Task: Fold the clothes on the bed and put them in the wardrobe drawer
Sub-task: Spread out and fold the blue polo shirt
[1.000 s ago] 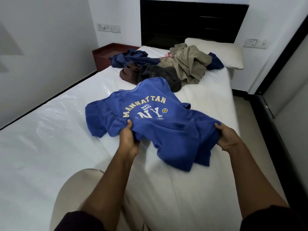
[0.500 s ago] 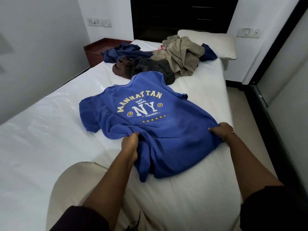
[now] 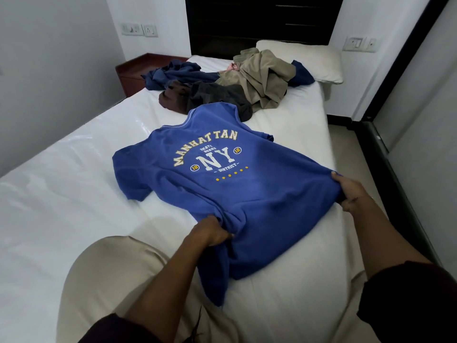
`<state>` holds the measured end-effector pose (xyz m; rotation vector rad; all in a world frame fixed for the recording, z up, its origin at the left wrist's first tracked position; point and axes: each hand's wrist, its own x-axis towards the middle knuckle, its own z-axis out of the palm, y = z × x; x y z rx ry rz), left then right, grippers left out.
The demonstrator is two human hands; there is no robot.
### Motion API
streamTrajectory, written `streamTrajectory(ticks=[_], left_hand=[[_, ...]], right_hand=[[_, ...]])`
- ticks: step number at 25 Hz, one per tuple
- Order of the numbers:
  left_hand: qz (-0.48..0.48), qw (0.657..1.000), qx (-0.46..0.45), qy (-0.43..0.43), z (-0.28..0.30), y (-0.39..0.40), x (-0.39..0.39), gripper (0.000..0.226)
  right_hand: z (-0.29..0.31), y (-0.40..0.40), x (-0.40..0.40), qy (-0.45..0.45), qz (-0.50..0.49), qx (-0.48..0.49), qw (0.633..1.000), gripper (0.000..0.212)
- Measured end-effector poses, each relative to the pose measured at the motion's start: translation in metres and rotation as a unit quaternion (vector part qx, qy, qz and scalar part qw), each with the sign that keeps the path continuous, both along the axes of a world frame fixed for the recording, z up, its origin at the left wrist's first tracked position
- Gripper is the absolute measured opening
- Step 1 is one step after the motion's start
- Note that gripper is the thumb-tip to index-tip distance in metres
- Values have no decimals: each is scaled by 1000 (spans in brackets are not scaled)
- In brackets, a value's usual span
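Blue T-shirt (image 3: 222, 189), print side up with "MANHATTAN NY" across it, lies spread over the near middle of the bed (image 3: 61, 194), collar toward the far end and hem toward me. From my feed, the left hand (image 3: 210, 232) has its fingers curled round a bunched fold of the hem at the near left; the cloth below that grip hangs in a narrow tail toward the near edge. The right hand (image 3: 351, 191) pinches the shirt's right hem corner, thumb on top and fingers tucked under the fabric, drawing that side taut toward the bed's right edge. The left sleeve lies flat on the sheet; the right sleeve is only partly in sight.

Beyond the collar, touching it, sits a heap of unfolded clothes: a dark brown garment (image 3: 188, 97) nearest, a navy garment (image 3: 178, 75) at far left, and khaki trousers (image 3: 264, 78) at far right, lapping onto a white pillow (image 3: 321, 63) by the dark headboard (image 3: 247, 21). A reddish wooden nightstand (image 3: 133, 73) stands left of the bed's far end.
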<state>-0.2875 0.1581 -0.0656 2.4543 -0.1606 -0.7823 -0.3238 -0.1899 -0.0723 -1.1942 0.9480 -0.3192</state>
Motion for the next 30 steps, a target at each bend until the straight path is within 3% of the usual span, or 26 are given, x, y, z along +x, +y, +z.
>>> streamTrajectory(ticks=[2,4,5,6,7,9,10,12,14,15,17,19,20,21,23,24,26,28,30], left_hand=[[160,971,-179,7,2,-11,-3,46],[377,849,-363,76,5,-24,-20,40],[451,791,-398,111,3,-28,-35,42],[485,758,-409,150,2,-31,-54,48],[468,758,-414,188,3,-33,-70,52],[342,773,-453,283,10,-37,-86,49],[271,780,-471,311,14,-38,-87,47],[174,787,-504,312,22,-38,-85,48],[142,788,-515,306,26,-40,-87,44],[140,768,-534,325,26,-41,-90,39],[139,689,-594,390,28,-40,-97,33],[166,609,-642,434,29,-38,-93,46],[198,589,-645,445,29,-38,-92,52],[226,592,-627,454,27,-38,-94,50],[274,647,-548,453,24,-43,-105,24],[288,676,-516,441,27,-46,-111,22],[287,678,-514,439,27,-51,-109,39],[253,680,-541,425,35,-51,-103,32],[224,737,-494,404,26,-53,-107,21]], right_hand=[[9,9,-13,-5,81,35,996,22],[15,11,-24,-14,177,57,982,49],[15,10,-27,-18,205,60,977,71],[11,5,-29,-30,192,58,979,85],[11,5,-31,-56,166,68,982,81],[11,3,-31,-139,65,94,984,24],[14,3,-29,-181,22,108,977,14],[18,7,-28,-229,10,116,966,38],[21,9,-31,-244,35,120,962,41],[23,9,-32,-236,52,116,963,41],[28,5,-32,-206,68,91,972,31],[33,-5,-29,-192,44,55,979,11],[36,-10,-27,-162,25,18,986,13],[35,-16,-25,-103,13,-42,994,24],[30,-28,-26,31,-12,-150,988,50],[27,-33,-27,46,-23,-133,990,55],[28,-36,-27,3,-6,-29,1000,42],[33,-42,-24,-39,-20,-9,999,25],[30,-51,-21,-41,-88,-54,994,28]])
